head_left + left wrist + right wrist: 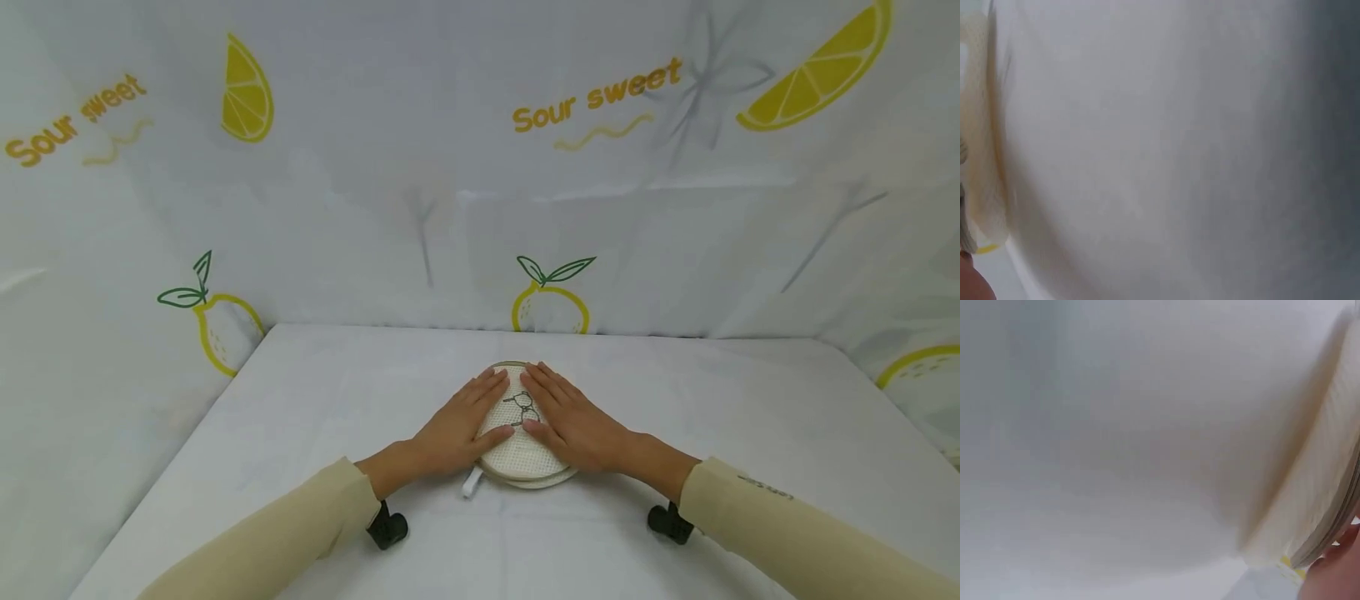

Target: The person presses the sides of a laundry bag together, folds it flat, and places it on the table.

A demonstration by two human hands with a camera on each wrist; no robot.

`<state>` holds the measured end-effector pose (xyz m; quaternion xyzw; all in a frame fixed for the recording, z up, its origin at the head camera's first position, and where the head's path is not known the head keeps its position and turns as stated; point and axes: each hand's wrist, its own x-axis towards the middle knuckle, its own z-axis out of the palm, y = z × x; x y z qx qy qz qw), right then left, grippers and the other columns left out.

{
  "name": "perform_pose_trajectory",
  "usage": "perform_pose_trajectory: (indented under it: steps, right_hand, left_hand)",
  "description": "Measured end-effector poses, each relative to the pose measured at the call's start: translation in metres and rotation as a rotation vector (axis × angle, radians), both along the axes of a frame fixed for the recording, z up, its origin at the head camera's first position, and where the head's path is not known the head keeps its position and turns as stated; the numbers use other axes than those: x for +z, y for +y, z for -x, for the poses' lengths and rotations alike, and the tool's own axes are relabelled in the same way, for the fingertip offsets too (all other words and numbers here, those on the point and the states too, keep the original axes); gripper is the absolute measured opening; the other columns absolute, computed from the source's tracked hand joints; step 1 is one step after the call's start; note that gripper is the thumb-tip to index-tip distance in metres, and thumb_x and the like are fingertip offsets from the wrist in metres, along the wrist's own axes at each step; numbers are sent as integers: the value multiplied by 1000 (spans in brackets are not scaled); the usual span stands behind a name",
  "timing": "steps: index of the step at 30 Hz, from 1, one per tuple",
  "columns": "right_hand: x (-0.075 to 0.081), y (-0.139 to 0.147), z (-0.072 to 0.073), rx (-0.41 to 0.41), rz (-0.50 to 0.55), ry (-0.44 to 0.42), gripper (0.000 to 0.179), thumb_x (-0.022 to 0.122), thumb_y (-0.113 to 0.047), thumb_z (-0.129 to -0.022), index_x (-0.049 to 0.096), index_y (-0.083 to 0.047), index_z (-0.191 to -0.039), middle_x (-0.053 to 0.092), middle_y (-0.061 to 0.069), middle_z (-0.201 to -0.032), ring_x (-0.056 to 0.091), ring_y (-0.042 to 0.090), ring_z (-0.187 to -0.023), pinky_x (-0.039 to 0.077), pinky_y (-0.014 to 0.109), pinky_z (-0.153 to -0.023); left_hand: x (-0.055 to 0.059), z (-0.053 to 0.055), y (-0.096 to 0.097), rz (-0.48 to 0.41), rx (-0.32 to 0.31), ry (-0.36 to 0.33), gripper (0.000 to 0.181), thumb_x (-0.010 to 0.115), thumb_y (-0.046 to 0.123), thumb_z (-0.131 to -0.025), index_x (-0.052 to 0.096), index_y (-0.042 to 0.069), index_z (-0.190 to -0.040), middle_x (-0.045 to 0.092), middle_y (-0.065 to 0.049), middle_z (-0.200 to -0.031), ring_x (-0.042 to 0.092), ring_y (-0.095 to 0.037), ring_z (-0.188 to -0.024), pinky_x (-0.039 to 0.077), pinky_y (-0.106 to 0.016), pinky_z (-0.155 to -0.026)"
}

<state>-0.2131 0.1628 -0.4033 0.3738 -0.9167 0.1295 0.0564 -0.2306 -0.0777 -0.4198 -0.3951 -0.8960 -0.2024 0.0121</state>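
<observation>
A round embroidery hoop (522, 457) stretched with cream mesh cloth lies on the white table, with a small dark outline like a pair of glasses (527, 408) on the cloth. My left hand (453, 429) rests on its left side, fingers straight and pointing away, thumb out toward the middle. On the opposite side my right hand (583, 425) lies the same way, and the two thumb tips come close below the outline. Cloth hanging past the hoop's rim shows at the side of the left wrist view (982, 156) and the right wrist view (1304, 500).
A small white stick-like piece (472, 482) juts out at the hoop's lower left. White cloth covers the table (337, 392), and a white curtain (360, 167) printed with lemons and lettering hangs behind. Black wrist cameras (387, 529) sit under both wrists.
</observation>
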Motion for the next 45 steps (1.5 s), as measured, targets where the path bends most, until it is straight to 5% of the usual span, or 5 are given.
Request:
perform_pose_trajectory:
  steps: [5,11,18,24,45]
  right_hand:
    - [21,3,1,69,-118,139,70,34,-50,-101,17,-6,-153,13,12,-158,7,29,-145,16,42,-114]
    - [32,-1,-6,383,-186,305,68,42,-48,-100,24,-8,-152,20,8,-157,15,26,-144,16,40,-114]
    - [17,-18,-14,687,-214,302,68,42,-47,-99,22,-10,-153,18,5,-158,15,22,-144,17,41,-114]
    - [9,-25,-16,722,-220,260,70,45,-46,-98,21,-11,-153,15,3,-159,14,21,-144,16,41,-114]
    - [-2,-31,-16,704,-261,161,69,39,-48,-99,15,-16,-155,7,1,-160,7,19,-145,10,39,-115]
  left_hand:
    - [9,13,-12,-162,-69,48,56,35,39,-104,26,11,-152,22,0,-157,11,-17,-144,13,-36,-115]
    - [22,43,-16,-106,-216,199,48,34,28,-105,33,9,-149,29,-6,-154,16,-25,-144,12,-40,-115]
    - [37,59,10,-50,-401,49,46,34,31,-105,34,20,-150,25,2,-156,12,-20,-144,8,-36,-115]
    - [29,58,24,58,-440,-14,44,29,31,-106,36,24,-149,23,2,-157,11,-24,-145,5,-40,-115]
    - [20,56,23,207,-417,1,46,25,33,-106,28,27,-152,17,4,-158,7,-21,-145,6,-42,-115]
